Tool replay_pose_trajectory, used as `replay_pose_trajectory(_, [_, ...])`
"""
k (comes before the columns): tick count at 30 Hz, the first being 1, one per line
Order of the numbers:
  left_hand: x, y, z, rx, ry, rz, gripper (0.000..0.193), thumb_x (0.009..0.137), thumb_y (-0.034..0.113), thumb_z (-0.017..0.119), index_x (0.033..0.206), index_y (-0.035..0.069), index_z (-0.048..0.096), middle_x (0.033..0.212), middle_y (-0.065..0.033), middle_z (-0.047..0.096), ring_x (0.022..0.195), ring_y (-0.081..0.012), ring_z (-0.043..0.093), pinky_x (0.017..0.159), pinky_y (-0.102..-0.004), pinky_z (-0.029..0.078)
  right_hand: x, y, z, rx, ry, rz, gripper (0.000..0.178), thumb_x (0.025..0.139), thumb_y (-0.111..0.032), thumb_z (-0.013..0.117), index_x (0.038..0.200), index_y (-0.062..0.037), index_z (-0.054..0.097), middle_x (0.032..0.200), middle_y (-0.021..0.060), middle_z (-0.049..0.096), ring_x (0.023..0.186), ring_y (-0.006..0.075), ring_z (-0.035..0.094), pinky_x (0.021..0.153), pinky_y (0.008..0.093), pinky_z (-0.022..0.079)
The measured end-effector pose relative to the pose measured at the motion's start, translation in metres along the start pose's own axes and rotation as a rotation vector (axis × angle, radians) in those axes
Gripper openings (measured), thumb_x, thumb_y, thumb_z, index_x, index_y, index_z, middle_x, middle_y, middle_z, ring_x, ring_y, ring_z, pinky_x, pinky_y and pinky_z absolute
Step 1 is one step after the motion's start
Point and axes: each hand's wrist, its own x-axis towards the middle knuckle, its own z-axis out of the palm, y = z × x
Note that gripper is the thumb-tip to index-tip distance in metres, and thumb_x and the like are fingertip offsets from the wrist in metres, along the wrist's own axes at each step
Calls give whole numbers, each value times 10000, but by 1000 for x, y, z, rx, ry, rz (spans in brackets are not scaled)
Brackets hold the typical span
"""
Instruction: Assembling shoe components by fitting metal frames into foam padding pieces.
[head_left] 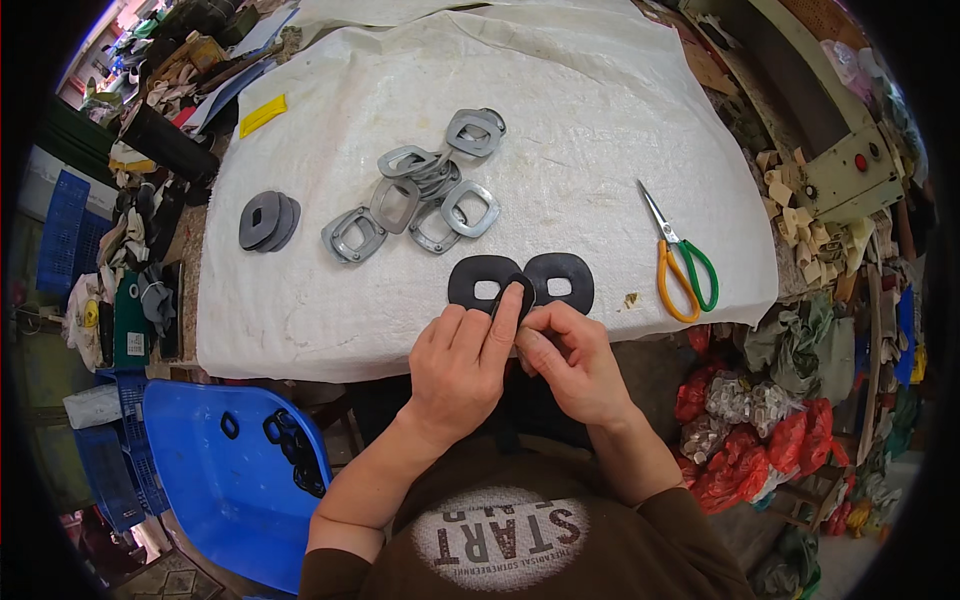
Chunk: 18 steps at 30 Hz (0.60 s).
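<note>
Near the table's front edge my left hand (462, 355) grips a small dark piece (526, 287), with the index finger stretched along its top. The piece's full shape is hidden by the fingers. Close on its right, my right hand (572, 362) has thumb and index finger pinched at the lower end of the same piece. Just beyond the fingers lie two flat black rounded-square pads side by side, a left pad (470, 268) and a right pad (580, 275), each with a square hole. My left fingertips overlap the left pad.
Several grey metal rings (396, 205) lie piled mid-table on the white sheet (600, 130). Grey pads (262, 225) are stacked at left; a yellow packet (263, 116) lies beyond. Scissors (672, 255) rest at right. A blue basin (215, 500) holding black rings stands lower left, red bags (750, 465) lower right.
</note>
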Motion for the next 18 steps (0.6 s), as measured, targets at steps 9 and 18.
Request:
replay_pose_trajectory(9, [-2, 0, 4, -31, -17, -57, 465, 668, 51, 593, 1130, -5, 572, 671, -44, 418, 589, -179, 456, 505, -286, 408, -1, 4, 1, 86, -10, 13, 100, 914, -84, 500, 921, 14, 521, 758, 39, 564, 668, 79, 533, 608, 216, 453])
replay_pose_trajectory(18, [-3, 2, 4, 25, -51, 1, 492, 646, 50, 590, 1135, 1, 569, 668, -39, 411, 590, -181, 456, 518, -297, 412, -1, 2, -4, 26, -18, 7, 104, 896, -89, 522, 879, 13, 527, 698, 29, 567, 640, 70, 539, 578, 214, 455])
